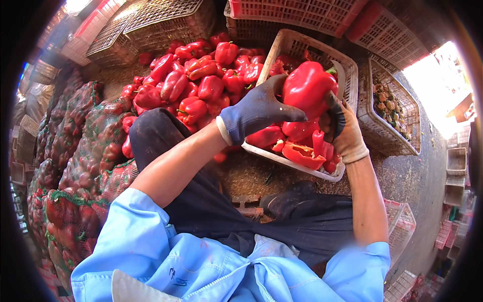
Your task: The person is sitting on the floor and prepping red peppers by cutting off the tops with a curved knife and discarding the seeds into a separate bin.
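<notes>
A large red bell pepper (308, 91), its green stem to the right, is held up over a white plastic crate (265, 155). My left hand (261, 109), in a dark blue glove, grips the pepper's left side with thumb and fingers. My right hand (347, 132), in a dark-palmed glove, is closed at the pepper's right side, thumb against it. From that hand rises the curved blade of a knife (341, 78), beside the stem; its handle is mostly hidden. Below lie whole peppers and a cut-open pepper (303, 155) in the crate.
A heap of red bell peppers (193, 83) lies on the ground left of the crate. Mesh sacks (93, 146) full of peppers line the left. A second crate (412, 121) at right holds pale green-brown scraps (386, 104). Stacked crates (168, 22) stand along the back.
</notes>
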Available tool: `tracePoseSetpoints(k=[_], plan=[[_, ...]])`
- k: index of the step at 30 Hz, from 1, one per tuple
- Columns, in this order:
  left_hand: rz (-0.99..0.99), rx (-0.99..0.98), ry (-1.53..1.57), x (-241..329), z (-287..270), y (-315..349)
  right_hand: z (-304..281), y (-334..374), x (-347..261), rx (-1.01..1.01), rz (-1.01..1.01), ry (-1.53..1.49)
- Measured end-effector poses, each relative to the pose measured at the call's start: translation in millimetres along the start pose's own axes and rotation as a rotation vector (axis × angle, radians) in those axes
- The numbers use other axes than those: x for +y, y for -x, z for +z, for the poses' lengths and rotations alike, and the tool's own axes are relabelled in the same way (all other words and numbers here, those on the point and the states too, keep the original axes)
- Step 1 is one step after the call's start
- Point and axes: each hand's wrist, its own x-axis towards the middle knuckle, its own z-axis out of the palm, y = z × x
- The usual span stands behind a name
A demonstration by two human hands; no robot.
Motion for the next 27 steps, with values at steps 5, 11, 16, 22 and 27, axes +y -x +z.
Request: tracePoseSetpoints(k=[5,11,16,22,27], plan=[[-0.161,0.037,0.152,-12,-7,-5,-2,-9,-7,-0.027,-0.039,0.171],[-0.249,0.024,0.225,-1,-14,-4,-13,-18,-7,-0.116,-0.095,0.279],[-0.097,0.073,0.053,-16,-14,-10,-31,-33,-2,-0.14,-0.14,0.408],[-0.273,0.322,-0.015,9,-7,-6,-11,-19,4,0.125,-0.305,0.684],[-0.149,0.488,-0.363,-2,-4,-7,-6,-14,26,0.102,-0.466,0.831]])
